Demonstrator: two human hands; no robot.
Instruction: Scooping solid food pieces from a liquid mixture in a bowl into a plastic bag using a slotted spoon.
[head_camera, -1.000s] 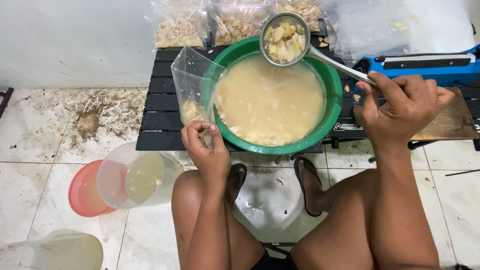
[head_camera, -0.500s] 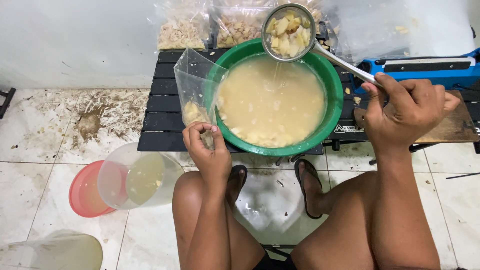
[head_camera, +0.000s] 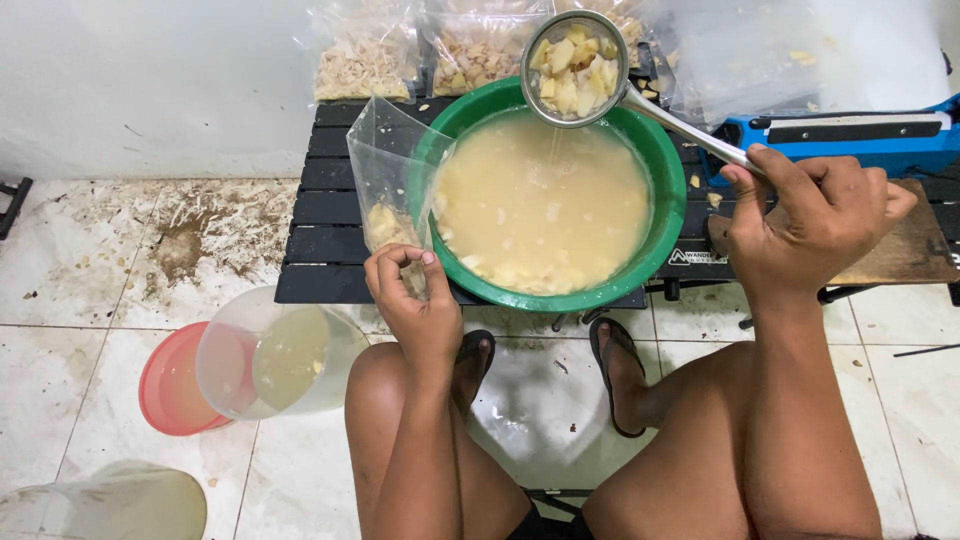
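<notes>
Head view shows my right hand (head_camera: 815, 235) clenched around the handle of a metal strainer ladle (head_camera: 575, 68), which I hold above the far rim of the green basin (head_camera: 664, 170), loaded with pale chunks. My left hand (head_camera: 415, 300) pinches the clear plastic bag (head_camera: 385, 170) upright against the basin's left side, on the black slatted table (head_camera: 320, 225).
</notes>
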